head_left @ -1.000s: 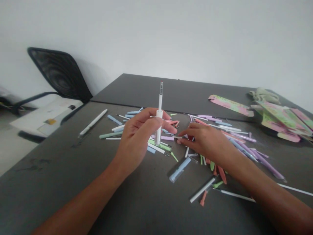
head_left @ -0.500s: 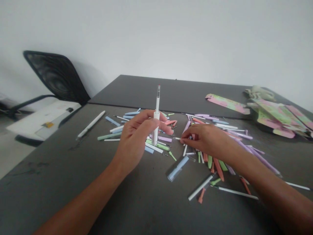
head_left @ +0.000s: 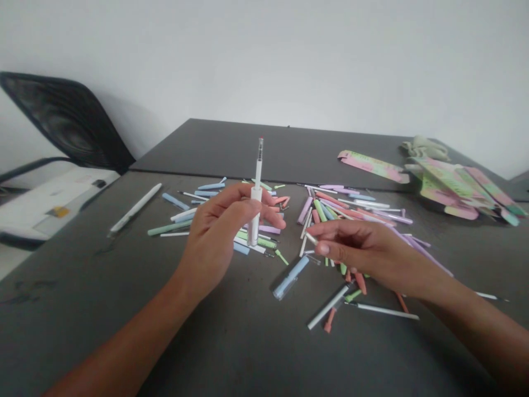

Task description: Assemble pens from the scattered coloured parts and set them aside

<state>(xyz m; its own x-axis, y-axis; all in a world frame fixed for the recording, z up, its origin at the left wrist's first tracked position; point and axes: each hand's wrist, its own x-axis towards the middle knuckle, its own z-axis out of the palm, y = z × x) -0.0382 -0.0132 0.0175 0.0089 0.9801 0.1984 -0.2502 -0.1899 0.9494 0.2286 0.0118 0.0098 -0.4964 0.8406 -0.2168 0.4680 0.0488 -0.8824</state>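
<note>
While my left grip is closed about 1 white barrel, held upright with 1 slim refill standing out of its top, my right grip is pinched on 1 short white piece, over coloured pen parts scattered on the surface. Also on the surface: 1 blue barrel, lying nearer me, between the grips; 1 white pen, apart at left; pink-and-green cartons, far right.

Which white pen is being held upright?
The upright white pen is the one in the left hand, with a slim tube sticking out of its top; the leftmost white pen lies flat on the table.
</note>
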